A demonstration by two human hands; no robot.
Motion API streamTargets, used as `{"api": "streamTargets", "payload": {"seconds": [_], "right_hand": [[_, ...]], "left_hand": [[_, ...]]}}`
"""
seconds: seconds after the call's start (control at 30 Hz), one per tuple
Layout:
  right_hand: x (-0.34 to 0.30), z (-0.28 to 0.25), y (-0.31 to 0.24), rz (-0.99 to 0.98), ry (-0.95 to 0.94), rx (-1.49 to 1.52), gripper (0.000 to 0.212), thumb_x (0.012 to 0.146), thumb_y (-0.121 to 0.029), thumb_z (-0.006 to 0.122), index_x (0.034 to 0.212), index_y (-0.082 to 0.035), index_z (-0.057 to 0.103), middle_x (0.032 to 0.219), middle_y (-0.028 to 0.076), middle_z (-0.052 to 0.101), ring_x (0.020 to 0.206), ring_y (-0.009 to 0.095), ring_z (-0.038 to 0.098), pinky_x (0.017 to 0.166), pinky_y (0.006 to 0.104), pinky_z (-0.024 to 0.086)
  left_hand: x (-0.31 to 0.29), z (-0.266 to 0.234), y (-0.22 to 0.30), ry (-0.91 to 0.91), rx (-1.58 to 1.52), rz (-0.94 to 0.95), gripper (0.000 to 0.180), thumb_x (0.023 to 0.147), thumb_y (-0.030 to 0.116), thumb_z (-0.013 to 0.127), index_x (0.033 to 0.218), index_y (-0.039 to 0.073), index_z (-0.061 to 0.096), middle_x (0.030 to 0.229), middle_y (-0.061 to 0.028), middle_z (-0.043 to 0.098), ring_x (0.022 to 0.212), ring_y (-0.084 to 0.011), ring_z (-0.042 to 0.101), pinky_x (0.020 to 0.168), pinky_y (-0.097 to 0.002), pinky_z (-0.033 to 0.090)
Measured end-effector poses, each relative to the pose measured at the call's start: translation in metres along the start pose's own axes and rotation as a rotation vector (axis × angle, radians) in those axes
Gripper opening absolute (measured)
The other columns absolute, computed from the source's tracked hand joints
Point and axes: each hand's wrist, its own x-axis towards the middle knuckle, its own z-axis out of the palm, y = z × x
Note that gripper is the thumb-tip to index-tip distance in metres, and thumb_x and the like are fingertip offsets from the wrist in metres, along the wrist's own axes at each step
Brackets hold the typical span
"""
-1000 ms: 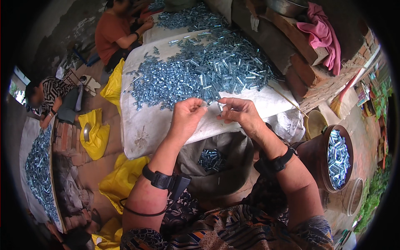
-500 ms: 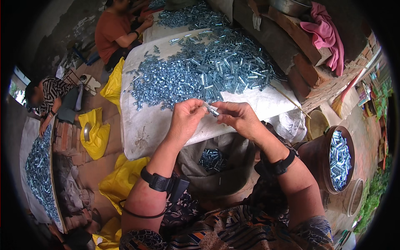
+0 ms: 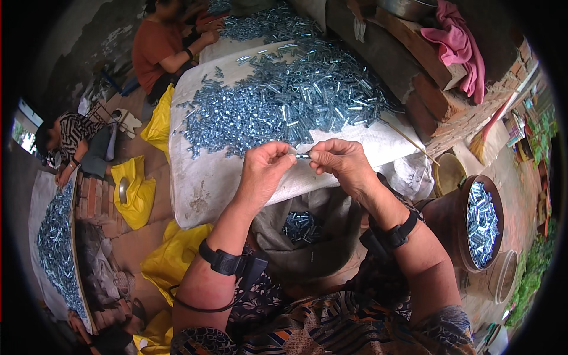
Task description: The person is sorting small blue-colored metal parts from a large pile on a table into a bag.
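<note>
Between my two hands, over the near edge of a table covered with a white sheet (image 3: 198,192), is a small shiny metal tube (image 3: 303,156). My left hand (image 3: 264,173) pinches its left end with thumb and fingers. The right end sits in the closed fingertips of my right hand (image 3: 346,164). Beyond my hands lies a heap of metal tubes (image 3: 337,89), mixed on its left with smaller metal pieces (image 3: 228,115). Below my wrists, a grey cloth-lined container (image 3: 337,228) holds several metal tubes (image 3: 303,226).
To the right stands a brown bucket (image 3: 441,216) full of metal tubes, beside a pale bucket (image 3: 506,278). A thin stick (image 3: 408,139) crosses the table's right edge. Yellow bags (image 3: 136,198) lie at left. Two people (image 3: 157,50) work at heaps on the left and far side.
My right hand has turned, and its fingers have closed into a pinch on the tube's end. The tube has gone from slanted to nearly level. My left hand has barely moved.
</note>
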Motion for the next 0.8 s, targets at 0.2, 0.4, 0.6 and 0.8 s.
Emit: {"api": "streamTargets", "payload": {"seconds": [0.2,0.4,0.6,0.8], "right_hand": [[-0.002,0.004,0.002,0.0,0.057,0.132,0.01,0.081,-0.002,0.067,0.09,0.001,0.065,0.082,0.009,0.067,0.072,0.016,0.065,0.063,0.0249,0.054],[-0.005,0.005,0.002,0.063,0.039,0.223,0.01,0.081,-0.003,0.067,0.091,0.0,0.065,0.082,0.009,0.067,0.071,0.016,0.066,0.062,0.0246,0.054],[-0.007,0.006,0.0,-0.013,0.05,0.174,0.01,0.081,-0.003,0.067,0.09,0.001,0.064,0.082,0.009,0.066,0.071,0.017,0.066,0.062,0.025,0.055],[-0.009,0.005,0.0,0.018,0.092,0.197,0.01,0.082,-0.003,0.066,0.09,0.001,0.063,0.082,0.01,0.066,0.071,0.017,0.066,0.063,0.0253,0.055]], "left_hand": [[-0.001,-0.002,-0.004,-0.029,0.026,0.039,0.012,0.081,0.0,0.062,0.092,-0.002,0.063,0.085,-0.004,0.064,0.076,-0.0078,0.059,0.071,-0.0203,0.046],[-0.004,-0.003,-0.001,-0.088,-0.097,0.001,0.013,0.08,-0.002,0.063,0.093,-0.002,0.063,0.086,-0.0042,0.064,0.077,-0.0078,0.059,0.071,-0.0201,0.046],[-0.01,0.004,0.007,-0.002,0.049,0.062,0.007,0.078,0.002,0.065,0.084,-0.002,0.064,0.083,-0.0023,0.063,0.076,-0.0066,0.057,0.069,-0.0219,0.046],[-0.013,0.012,0.009,0.08,0.384,0.349,0.006,0.077,0.001,0.063,0.08,-0.003,0.061,0.077,-0.0084,0.063,0.074,-0.0175,0.06,0.069,-0.029,0.046]]}}
